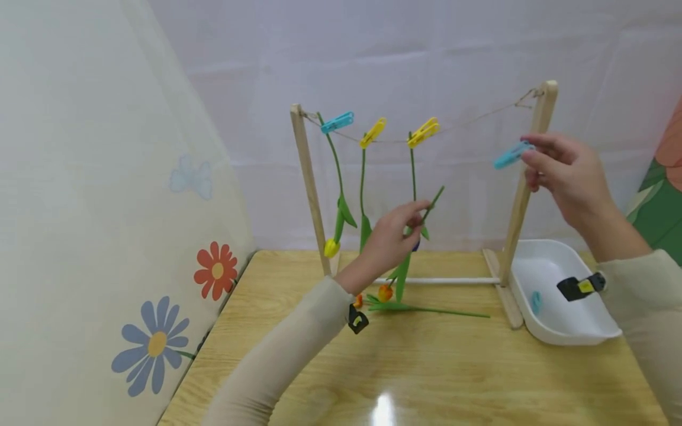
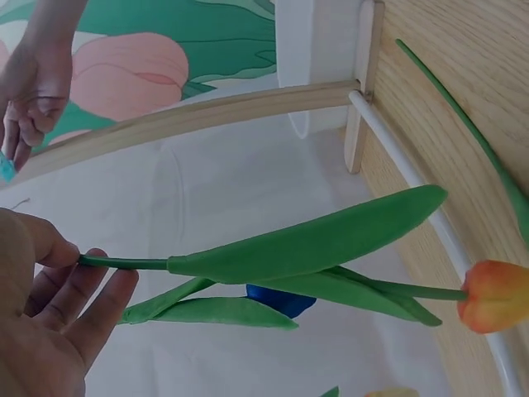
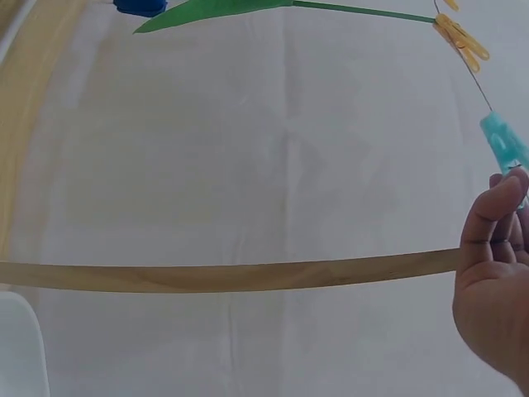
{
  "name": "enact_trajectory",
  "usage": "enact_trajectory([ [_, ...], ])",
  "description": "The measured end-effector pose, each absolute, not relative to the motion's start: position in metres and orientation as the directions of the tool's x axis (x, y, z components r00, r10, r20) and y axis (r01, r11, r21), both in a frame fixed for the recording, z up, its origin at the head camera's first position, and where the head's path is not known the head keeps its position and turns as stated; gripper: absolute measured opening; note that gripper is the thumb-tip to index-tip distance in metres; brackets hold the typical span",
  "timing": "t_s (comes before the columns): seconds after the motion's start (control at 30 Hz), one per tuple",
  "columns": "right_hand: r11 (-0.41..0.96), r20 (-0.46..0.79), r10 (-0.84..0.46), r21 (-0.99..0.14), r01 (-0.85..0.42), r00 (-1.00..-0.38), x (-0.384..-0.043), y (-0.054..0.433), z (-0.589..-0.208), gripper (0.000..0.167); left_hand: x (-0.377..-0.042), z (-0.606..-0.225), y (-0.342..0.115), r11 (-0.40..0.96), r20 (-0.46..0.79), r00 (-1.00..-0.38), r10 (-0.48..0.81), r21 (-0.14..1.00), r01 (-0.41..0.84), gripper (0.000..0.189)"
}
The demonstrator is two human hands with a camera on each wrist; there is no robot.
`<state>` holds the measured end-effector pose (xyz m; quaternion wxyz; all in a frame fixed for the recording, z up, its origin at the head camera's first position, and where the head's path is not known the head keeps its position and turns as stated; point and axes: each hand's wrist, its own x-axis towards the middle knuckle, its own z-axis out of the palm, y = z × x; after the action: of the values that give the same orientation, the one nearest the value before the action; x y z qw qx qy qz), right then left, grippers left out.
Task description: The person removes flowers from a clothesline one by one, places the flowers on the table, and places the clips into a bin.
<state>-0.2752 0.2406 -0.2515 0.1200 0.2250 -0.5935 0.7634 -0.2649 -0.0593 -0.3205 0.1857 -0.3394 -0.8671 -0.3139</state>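
Observation:
My left hand (image 1: 391,234) pinches the green stem of an orange tulip (image 2: 496,298) between thumb and fingers, its bloom hanging down. Raised near the right post, my right hand (image 1: 572,174) pinches a blue clothespin (image 1: 508,155) below the string (image 1: 479,122). Along that string hang a yellow tulip (image 1: 331,248) from a blue clothespin (image 1: 341,121), a second flower by its stem (image 1: 363,183) from a yellow clothespin (image 1: 374,131), and a blue tulip (image 2: 281,299) from another yellow clothespin (image 1: 426,130). My left arm hides the second flower's lower part.
A wooden frame (image 1: 517,225) with a white bottom bar (image 1: 453,280) carries the string. Another tulip lies on the table, its stem (image 1: 453,311) pointing right. At right stands a white basin (image 1: 570,337) with a blue-green clothespin (image 1: 536,302) inside. A decorated panel (image 1: 106,236) borders the left.

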Motion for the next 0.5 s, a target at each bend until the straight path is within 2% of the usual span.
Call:
enact_trajectory([
  [0.1,-0.27,0.486,-0.087,-0.852,-0.449,-0.869,-0.274,0.243,-0.254,0.025,-0.262,-0.321,-0.061,0.578,0.504,-0.698,0.509,0.4,0.711,0.049],
  [0.27,-0.287,0.487,-0.09,-0.848,-0.446,-0.869,-0.272,0.248,-0.261,0.025,-0.254,-0.322,-0.062,0.576,0.469,-0.647,0.601,0.306,0.758,0.046],
  [0.5,-0.341,0.475,-0.072,-0.838,-0.426,-0.877,-0.271,0.258,-0.27,0.022,-0.249,-0.33,-0.064,0.578,0.429,-0.621,0.656,0.244,0.779,0.043],
])
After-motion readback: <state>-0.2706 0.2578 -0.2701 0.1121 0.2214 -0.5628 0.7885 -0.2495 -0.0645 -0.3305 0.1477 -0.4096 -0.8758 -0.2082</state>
